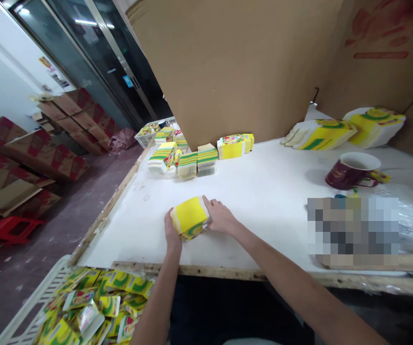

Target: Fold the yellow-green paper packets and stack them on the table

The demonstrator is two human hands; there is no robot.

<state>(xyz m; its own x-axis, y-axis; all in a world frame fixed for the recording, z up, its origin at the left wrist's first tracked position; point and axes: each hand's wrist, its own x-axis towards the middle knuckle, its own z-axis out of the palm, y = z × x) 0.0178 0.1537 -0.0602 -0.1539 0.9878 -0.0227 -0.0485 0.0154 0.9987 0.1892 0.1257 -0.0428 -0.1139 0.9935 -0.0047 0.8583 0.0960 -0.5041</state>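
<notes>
A thick stack of yellow-and-white printed cartons, apparently folded flat (190,213), is held between my two hands above the near middle of the white table. My left hand (172,232) presses against its left end, with the thumb up along the edge. On the opposite end, my right hand (221,215) grips with its fingers along the top corner. The undersides of both hands are hidden. Farther back stand similar stacks, among them a green-striped pair (197,162), a white-sided stack (163,158) and a yellow one (235,146).
Cardboard (242,67) walls off the table's back. At right are a maroon mug (352,171), fanned carton stacks (321,134), clear plastic (407,215) and a pixelated patch. A white crate (30,306) of yellow packets sits below left. Boxes (84,115) and a red stool (10,229) occupy the floor.
</notes>
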